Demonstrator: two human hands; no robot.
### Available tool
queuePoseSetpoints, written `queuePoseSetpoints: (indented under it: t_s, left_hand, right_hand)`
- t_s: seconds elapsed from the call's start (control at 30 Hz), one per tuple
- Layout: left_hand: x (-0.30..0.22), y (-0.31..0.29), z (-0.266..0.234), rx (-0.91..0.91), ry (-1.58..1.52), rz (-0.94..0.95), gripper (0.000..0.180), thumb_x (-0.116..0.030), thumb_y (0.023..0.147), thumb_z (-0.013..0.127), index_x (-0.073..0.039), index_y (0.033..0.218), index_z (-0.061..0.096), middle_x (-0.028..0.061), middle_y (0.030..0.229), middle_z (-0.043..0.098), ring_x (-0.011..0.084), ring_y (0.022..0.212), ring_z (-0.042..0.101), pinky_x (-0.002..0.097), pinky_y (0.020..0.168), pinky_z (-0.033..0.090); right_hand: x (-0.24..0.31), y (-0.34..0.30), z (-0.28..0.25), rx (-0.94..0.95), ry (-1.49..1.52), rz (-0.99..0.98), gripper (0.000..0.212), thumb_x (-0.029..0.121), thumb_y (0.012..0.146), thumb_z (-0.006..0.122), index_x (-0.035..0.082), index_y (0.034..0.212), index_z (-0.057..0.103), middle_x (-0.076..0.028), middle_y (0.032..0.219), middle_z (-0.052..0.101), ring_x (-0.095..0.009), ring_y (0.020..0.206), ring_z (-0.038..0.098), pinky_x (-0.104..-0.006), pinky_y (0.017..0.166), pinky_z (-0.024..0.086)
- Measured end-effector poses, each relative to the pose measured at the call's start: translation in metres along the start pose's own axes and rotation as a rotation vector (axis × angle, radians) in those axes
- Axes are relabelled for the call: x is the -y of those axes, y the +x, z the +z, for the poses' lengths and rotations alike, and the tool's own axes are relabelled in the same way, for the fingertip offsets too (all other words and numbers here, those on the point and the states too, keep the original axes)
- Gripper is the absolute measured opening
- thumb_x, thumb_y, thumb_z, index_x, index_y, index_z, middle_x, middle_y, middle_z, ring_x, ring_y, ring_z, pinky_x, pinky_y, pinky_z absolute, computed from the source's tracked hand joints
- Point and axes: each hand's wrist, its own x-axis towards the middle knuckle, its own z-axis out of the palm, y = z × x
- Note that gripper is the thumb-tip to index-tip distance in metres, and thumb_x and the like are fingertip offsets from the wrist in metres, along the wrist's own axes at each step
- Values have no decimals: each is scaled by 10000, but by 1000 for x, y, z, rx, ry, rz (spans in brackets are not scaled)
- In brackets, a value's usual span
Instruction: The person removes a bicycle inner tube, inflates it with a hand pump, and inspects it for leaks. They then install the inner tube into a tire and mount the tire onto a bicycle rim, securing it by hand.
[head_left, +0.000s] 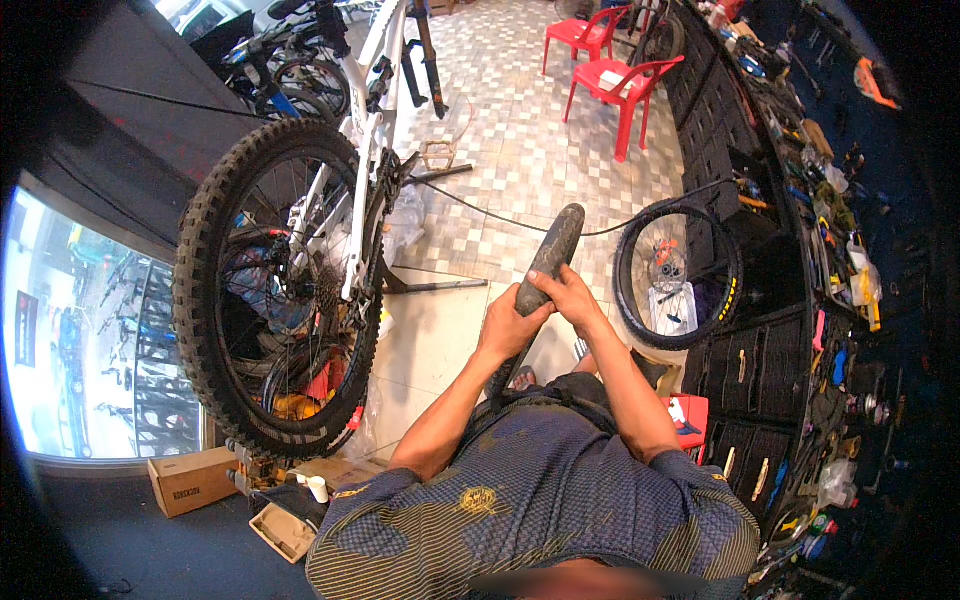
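Both hands are on a black, dusty rubber ring seen nearly edge-on, which looks like a puffed-up bicycle inner tube (pixel 557 240). My left hand (pixel 512 325) is closed around its near side, thumb along the top. My right hand (pixel 565 298) grips it just beyond, with the thumb pressed on the rubber. The upper end of the tube points away from me, and its lower part drops behind my left forearm toward my lap. Most of the ring is hidden.
A white mountain bike (pixel 362 190) with a knobbly rear tyre (pixel 192 290) stands close on the left. At right, a loose wheel (pixel 622 285) leans by black drawers (pixel 740 370). A thin black hose (pixel 490 213) crosses ahead. Red chairs (pixel 628 85) stand farther off; a cardboard box (pixel 190 482) lies lower left.
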Motion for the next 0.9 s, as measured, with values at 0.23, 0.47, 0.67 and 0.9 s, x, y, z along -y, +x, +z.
queuePoseSetpoints:
  t_s: [0.23, 0.47, 0.67, 0.9]
  left_hand:
    - [-6, 1, -3, 48, 16, -111, 430, -350, 851, 830, 13, 1027, 679, 182, 829, 725, 281, 736, 705, 401, 686, 540]
    - [4, 1, 1, -18, 2, 32, 278, -224, 892, 810, -5, 966, 657, 29, 661, 632, 107, 542, 585, 299, 496, 468]
    - [-4, 2, 2, 21, -10, -22, 307, -254, 884, 814, -4, 974, 660, 70, 723, 662, 144, 616, 613, 321, 565, 485]
    - [-9, -3, -3, 51, -71, -138, 353, -285, 890, 805, 0, 1061, 689, 144, 871, 744, 209, 773, 697, 365, 711, 541]
  right_hand:
    - [2, -2, -1, -14, -15, 7, 694, 435, 893, 801, -70, 1302, 558, -212, 1124, 686, -262, 1006, 699, -378, 883, 562]
    - [7, -6, 4, -15, 4, 13, 641, 416, 912, 789, -67, 1279, 581, -191, 1136, 691, -247, 1018, 700, -371, 884, 563]
    - [-3, -4, 0, -47, 16, 6, 638, 450, 918, 772, -50, 1275, 601, -164, 1089, 702, -216, 947, 700, -345, 816, 572]
    - [-3, -2, -4, 41, -111, 94, 749, 617, 883, 729, -29, 1250, 640, -125, 998, 690, -157, 792, 622, -298, 638, 510]
